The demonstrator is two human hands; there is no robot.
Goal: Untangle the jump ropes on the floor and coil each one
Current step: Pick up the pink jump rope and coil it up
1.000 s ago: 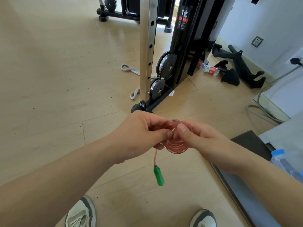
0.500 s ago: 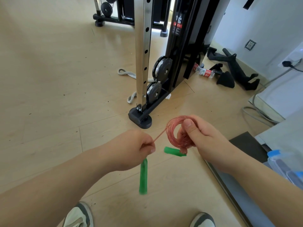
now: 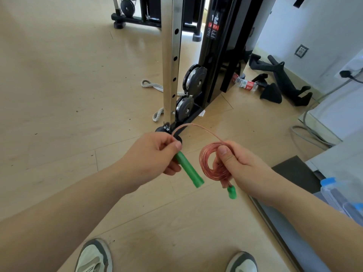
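A thin pink jump rope is wound into a small coil (image 3: 209, 163) held up by my right hand (image 3: 241, 167), thumb pressed on its top. One green handle (image 3: 231, 192) dangles below that hand. My left hand (image 3: 155, 154) grips the other green handle (image 3: 189, 171) near its rope end, handle pointing down and right. A loose arc of rope (image 3: 198, 127) runs between both hands. A grey-white braided rope (image 3: 151, 86) lies on the floor behind the steel post.
A gym machine stands ahead with a steel post (image 3: 172, 61), pulleys (image 3: 194, 77) and a black foot (image 3: 172, 134). Black handles (image 3: 284, 83) and a bottle (image 3: 245, 84) lie at the right wall. A dark mat (image 3: 294, 173) and a plastic box (image 3: 339, 195) are at right. My shoes (image 3: 94, 256) show below.
My left hand moved from pinching the rope to gripping the green handle. The hands drew apart, leaving a rope arc between them. The other handle now hangs below the coil.
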